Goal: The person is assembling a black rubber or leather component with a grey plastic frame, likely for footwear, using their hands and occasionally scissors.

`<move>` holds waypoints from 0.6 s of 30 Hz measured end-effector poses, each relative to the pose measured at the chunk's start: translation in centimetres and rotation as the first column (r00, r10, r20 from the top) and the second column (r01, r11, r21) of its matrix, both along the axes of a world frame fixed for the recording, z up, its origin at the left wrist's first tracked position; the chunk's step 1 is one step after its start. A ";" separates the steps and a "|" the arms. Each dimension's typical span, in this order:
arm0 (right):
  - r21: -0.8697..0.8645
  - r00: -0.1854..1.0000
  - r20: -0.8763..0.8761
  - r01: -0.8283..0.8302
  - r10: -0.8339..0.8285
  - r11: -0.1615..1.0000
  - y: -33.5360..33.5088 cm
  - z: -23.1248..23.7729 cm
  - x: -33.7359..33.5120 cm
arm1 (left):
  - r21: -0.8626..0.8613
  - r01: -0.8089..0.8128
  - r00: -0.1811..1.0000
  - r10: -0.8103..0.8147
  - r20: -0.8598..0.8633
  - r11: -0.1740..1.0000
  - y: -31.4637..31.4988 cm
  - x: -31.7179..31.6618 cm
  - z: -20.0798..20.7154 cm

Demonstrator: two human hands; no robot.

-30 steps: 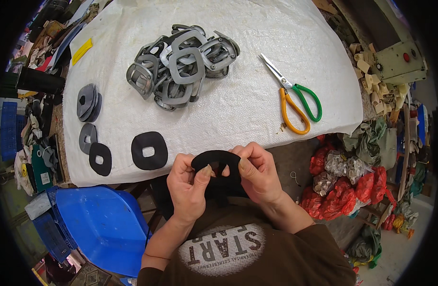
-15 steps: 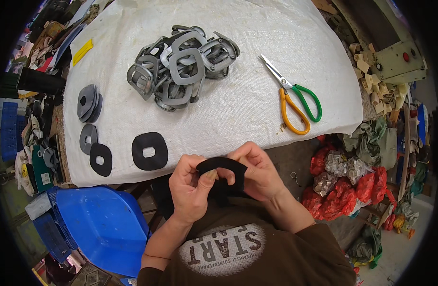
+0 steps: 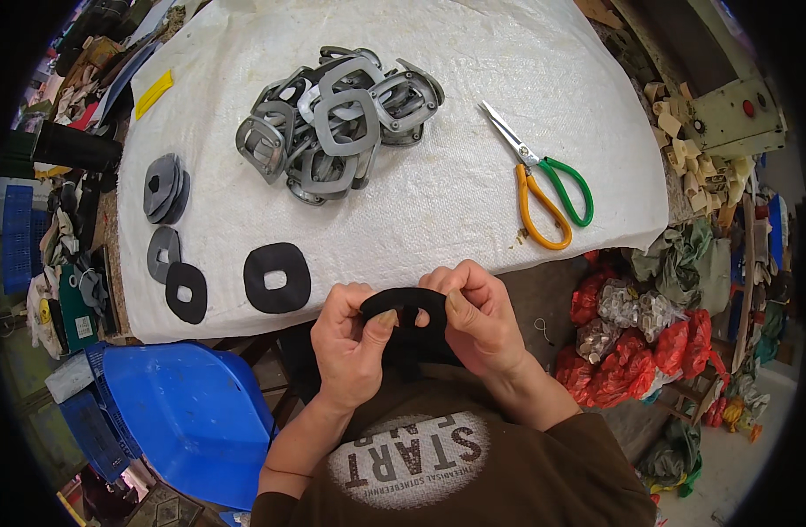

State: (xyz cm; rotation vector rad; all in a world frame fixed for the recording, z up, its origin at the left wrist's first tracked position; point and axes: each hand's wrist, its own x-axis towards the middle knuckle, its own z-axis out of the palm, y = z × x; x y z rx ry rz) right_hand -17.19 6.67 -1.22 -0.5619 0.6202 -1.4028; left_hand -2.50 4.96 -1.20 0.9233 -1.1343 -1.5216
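My left hand [image 3: 349, 344] and my right hand [image 3: 480, 318] pinch the two sides of a black ring-shaped pad [image 3: 405, 300], just off the table's front edge. Its upper edge bows in an arch between them, and its lower part is lost against dark clothing. Fingertips show through the pad's hole. Left of my hands, another black pad [image 3: 288, 252] with a squarish hole lies flat on the white sheet. Further left, a black pad [image 3: 186, 303] overlaps a grey one [image 3: 162, 244], and a small stack of grey pads [image 3: 163, 182] lies behind them.
A heap of grey frames [image 3: 343, 123] sits mid-table on the white sheet [image 3: 473, 53]. Scissors [image 3: 524, 151] with green and orange handles lie to its right. A blue tub [image 3: 192, 404] stands below left; red bags [image 3: 618, 364] are on the right. A yellow strip [image 3: 154, 95] lies far left.
My right thumb has come round onto the near face of the black pad, and the pad's right end has drawn in slightly. My left hand has barely moved.
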 end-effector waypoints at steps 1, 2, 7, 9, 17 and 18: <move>0.016 0.997 0.080 -0.019 0.018 1.000 -0.1 0.0 0.1 | -0.017 0.000 1.000 0.000 -0.011 1.000 0.0 0.0 0.0; 0.016 0.997 0.079 -0.017 0.015 1.000 0.0 0.0 0.1 | -0.034 0.002 1.000 -0.003 -0.025 0.999 0.0 -0.1 0.0; -0.036 0.968 0.189 -0.161 0.165 0.986 0.3 -0.2 0.2 | -0.108 0.060 0.998 -0.057 0.037 0.992 -0.1 -0.1 0.8; -0.094 0.969 0.191 -0.143 0.159 0.985 0.1 -0.7 0.0 | -0.105 0.078 0.996 -0.072 0.061 0.991 -0.2 -0.1 0.9; 0.035 0.984 -0.158 -0.075 0.080 0.997 -0.2 0.5 -1.7 | 0.007 0.033 0.999 -0.033 0.034 0.999 -0.5 0.2 0.5; -0.044 0.962 -0.264 -0.088 0.073 0.995 -0.4 0.7 -1.9 | 0.002 0.026 0.997 -0.026 0.077 1.000 -0.6 0.1 0.6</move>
